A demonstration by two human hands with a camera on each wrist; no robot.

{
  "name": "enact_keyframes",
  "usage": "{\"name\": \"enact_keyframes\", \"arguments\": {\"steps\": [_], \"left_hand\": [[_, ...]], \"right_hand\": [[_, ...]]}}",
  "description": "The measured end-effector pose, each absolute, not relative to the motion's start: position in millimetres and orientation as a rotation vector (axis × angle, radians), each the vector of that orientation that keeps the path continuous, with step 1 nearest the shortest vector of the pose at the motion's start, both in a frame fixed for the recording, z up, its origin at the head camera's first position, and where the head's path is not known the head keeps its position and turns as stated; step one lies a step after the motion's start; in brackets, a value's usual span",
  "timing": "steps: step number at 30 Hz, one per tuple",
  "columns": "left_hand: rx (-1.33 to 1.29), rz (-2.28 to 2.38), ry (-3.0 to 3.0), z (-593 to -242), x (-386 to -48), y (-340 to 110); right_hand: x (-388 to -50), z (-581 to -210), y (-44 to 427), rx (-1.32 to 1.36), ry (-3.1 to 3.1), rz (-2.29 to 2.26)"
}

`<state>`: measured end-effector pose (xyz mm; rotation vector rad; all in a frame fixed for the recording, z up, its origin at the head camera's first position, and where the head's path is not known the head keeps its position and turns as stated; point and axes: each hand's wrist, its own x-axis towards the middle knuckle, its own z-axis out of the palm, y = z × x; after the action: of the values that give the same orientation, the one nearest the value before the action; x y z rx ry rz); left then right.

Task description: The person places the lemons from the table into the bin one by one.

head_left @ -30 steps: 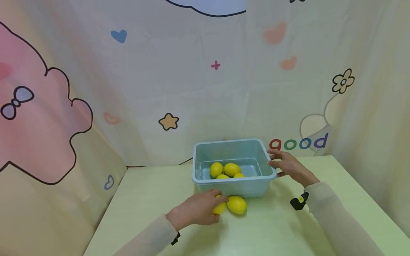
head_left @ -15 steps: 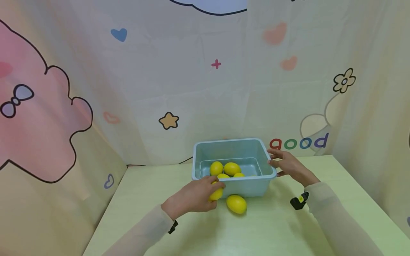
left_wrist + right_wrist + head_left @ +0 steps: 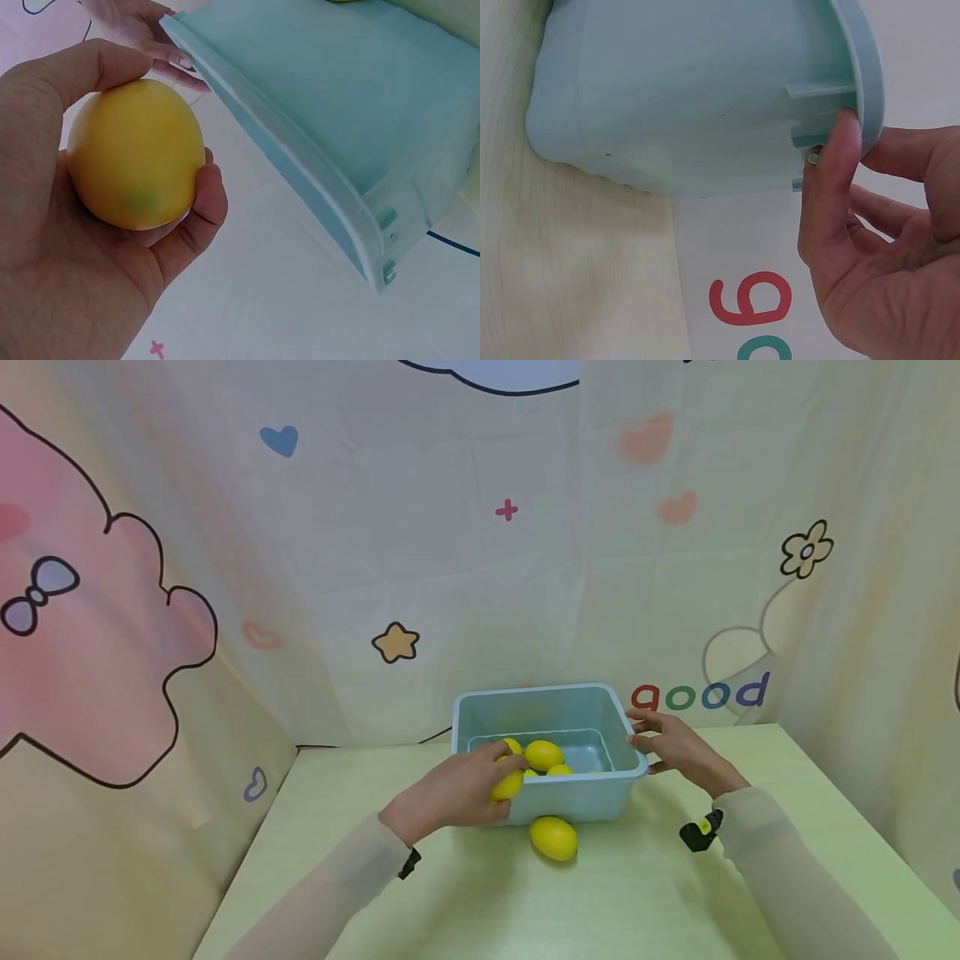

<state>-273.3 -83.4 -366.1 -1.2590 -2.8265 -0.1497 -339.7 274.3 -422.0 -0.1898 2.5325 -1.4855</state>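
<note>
My left hand [image 3: 453,789] grips a lemon [image 3: 508,786] just in front of the light blue plastic tub [image 3: 577,797], at about the height of its front rim. In the left wrist view, thumb and fingers curl around this lemon [image 3: 139,154], which has a greenish spot; the tub's rim [image 3: 300,161] is close by. Several lemons [image 3: 544,755] lie inside the tub, some partly hidden by its front wall. At the tub's right end my right hand [image 3: 678,752] holds the rim; the right wrist view has a finger [image 3: 836,172] tucked under the lip.
Another lemon [image 3: 553,839] lies on the pale green table [image 3: 360,810] before the tub. Behind the table hangs a printed curtain [image 3: 420,560]. A black wrist device [image 3: 701,832] sits at the right cuff.
My left hand has lifted a lemon from the table up to the tub's front rim, leaving the other lemon in place. The right hand and the tub stay put.
</note>
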Motion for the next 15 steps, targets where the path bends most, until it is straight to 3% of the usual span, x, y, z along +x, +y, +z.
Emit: {"name": "enact_keyframes", "arguments": {"steps": [15], "left_hand": [[-1.113,-0.243,-2.952,-329,-308,-73]], "right_hand": [[-337,-422,275,-0.193,2.522,-1.501]]}}
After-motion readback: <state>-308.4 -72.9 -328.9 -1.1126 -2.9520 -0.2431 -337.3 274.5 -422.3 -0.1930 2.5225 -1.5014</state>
